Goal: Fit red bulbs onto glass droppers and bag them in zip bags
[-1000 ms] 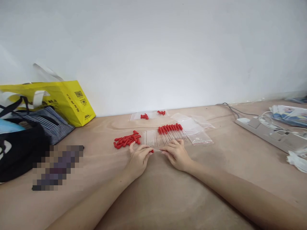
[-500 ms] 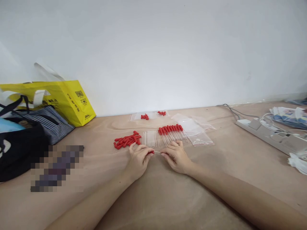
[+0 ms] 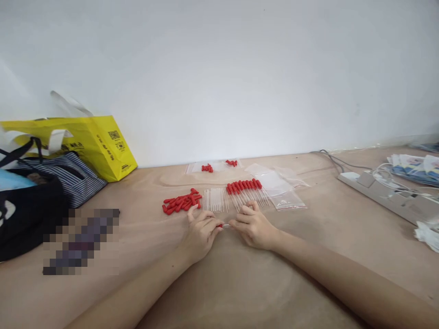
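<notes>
The clear dropper tube lies between the two hands, its long axis running side to side, in line with the red rubber bulb at its left end. The left hand pinches that bulb, mostly hidden; the right hand grips the tube between closed fingertips — both hands angled inward, knuckles up.

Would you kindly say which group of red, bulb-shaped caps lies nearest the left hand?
The loose red pile just beyond the left hand; the row on clear tubes lies rightward, two small clusters near the wall.
</notes>
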Available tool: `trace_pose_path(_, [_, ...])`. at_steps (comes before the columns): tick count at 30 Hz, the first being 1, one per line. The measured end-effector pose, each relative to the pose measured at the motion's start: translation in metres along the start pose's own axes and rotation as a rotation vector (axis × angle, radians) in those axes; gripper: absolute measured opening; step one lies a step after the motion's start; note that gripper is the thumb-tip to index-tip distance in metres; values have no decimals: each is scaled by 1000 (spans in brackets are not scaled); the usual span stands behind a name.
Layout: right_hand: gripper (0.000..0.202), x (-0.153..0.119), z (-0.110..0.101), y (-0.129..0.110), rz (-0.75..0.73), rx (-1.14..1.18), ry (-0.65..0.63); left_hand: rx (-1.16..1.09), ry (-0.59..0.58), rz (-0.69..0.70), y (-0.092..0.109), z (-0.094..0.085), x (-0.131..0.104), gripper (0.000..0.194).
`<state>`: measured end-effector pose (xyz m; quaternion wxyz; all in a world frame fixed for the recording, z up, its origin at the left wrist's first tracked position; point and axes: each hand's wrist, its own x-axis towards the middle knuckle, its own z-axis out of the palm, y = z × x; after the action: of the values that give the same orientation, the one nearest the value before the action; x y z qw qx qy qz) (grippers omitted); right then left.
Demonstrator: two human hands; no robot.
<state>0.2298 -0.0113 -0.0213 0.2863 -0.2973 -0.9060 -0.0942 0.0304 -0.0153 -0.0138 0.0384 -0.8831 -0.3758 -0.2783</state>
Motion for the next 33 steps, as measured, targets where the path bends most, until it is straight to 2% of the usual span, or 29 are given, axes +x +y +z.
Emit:
trace_pose_path(3, [22, 2, 1, 2, -40, -17, 5, -14, -14, 15, 0, -1, 0, 16])
trace_pose_path(9, [22, 11, 11, -2, -19, 52, 29, -3, -2, 17, 0, -1, 1, 15])
trace_pose_path(13, [20, 12, 12, -1, 59, 134, 21, 12, -9, 3, -4, -3, 1, 13])
trace_pose_path(20, [20, 1, 3, 9, 179, 147, 38, 105, 55, -3, -18, -13, -2, 18])
trace_pose_path(24, [20, 0, 3, 7, 191, 156, 45, 78, 65, 39, -13, -10, -1, 19])
trace_pose_path(27, [19, 2, 5, 3, 155, 158, 60, 22, 92, 55, -6, -7, 2, 9])
trace_pose_path(33, [21, 3, 10, -2, 102, 178, 109, -30, 114, 75, -1, -6, 3, 11])
